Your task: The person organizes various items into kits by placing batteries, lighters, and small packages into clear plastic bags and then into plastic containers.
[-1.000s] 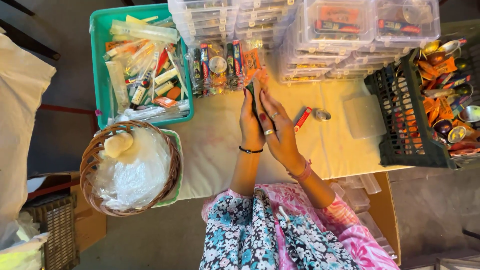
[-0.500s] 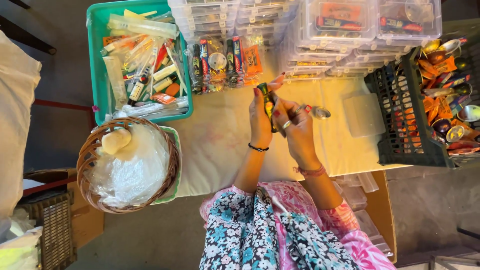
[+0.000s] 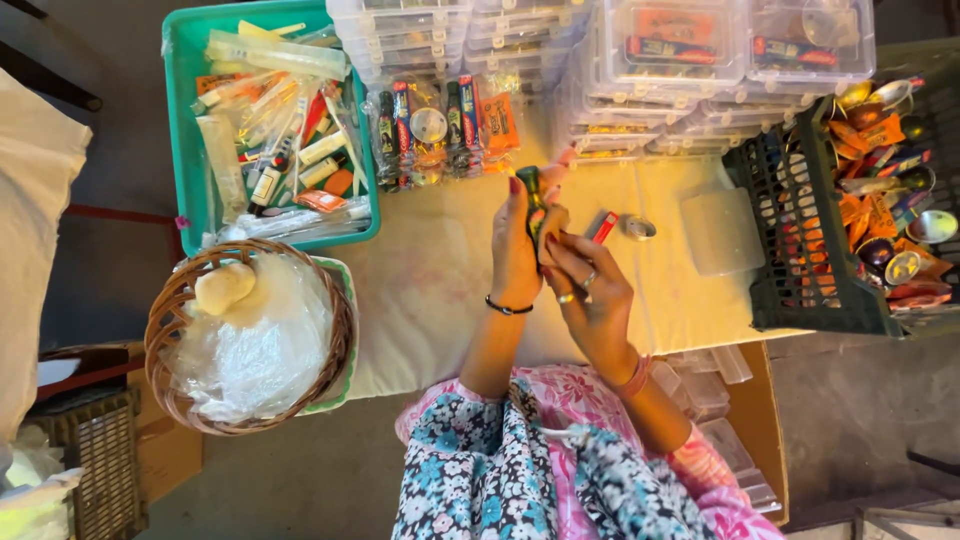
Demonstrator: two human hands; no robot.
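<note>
1. Green bottle [image 3: 531,192] sits gripped in my left hand [image 3: 516,255], above the cream table [image 3: 430,280]; a second ago both palms were pressed flat together.
2. My right hand [image 3: 592,300] now pinches its tan cap [image 3: 553,222].
3. I count one teal tray [image 3: 185,150], one wicker basket [image 3: 170,310], one black crate [image 3: 790,240].

Left of your left hand [image 3: 516,250] the cloth [image 3: 430,270] lies free; ahead, clear boxes [image 3: 640,70] block; a dark crate [image 3: 800,240] bars your right.
</note>
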